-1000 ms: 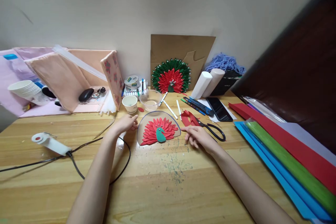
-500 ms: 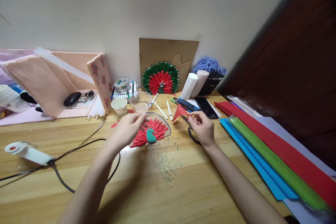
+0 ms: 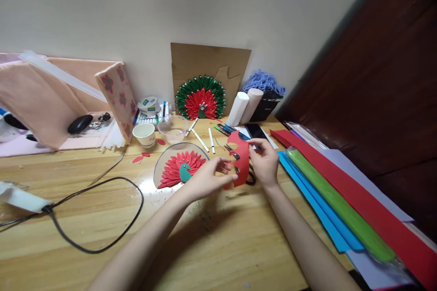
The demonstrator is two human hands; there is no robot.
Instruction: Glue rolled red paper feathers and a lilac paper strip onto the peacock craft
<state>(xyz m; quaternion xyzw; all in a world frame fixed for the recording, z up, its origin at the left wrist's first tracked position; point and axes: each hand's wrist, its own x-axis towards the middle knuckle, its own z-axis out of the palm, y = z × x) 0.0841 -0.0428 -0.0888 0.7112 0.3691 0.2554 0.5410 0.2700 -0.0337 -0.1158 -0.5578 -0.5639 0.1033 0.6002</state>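
Observation:
A cut-out scrap of red paper (image 3: pixel 241 157) is held up over the wooden table (image 3: pixel 211 245) between both hands. My right hand (image 3: pixel 267 163) pinches its right edge. My left hand (image 3: pixel 207 178) grips its lower left edge with the fingers closed on it. Black-handled scissors (image 3: pixel 250 176) lie on the table right behind the scrap, mostly hidden. To the left lies a half-round clear sheet with a red-feathered paper peacock (image 3: pixel 180 169) and its teal body.
A finished red-and-green peacock fan (image 3: pixel 200 98) leans on cardboard at the wall. A paper cup (image 3: pixel 144 134), clear bowl (image 3: pixel 172 128), markers, phone (image 3: pixel 255 131) sit behind. Coloured paper sheets (image 3: pixel 341 200) lie at right. A glue gun (image 3: pixel 18 196) and black cable (image 3: pixel 102 218) lie at left.
My right hand picked the red paper scrap up off the scissors. My left hand left the peacock sheet and moved right to take the scrap's other edge. The view panned right.

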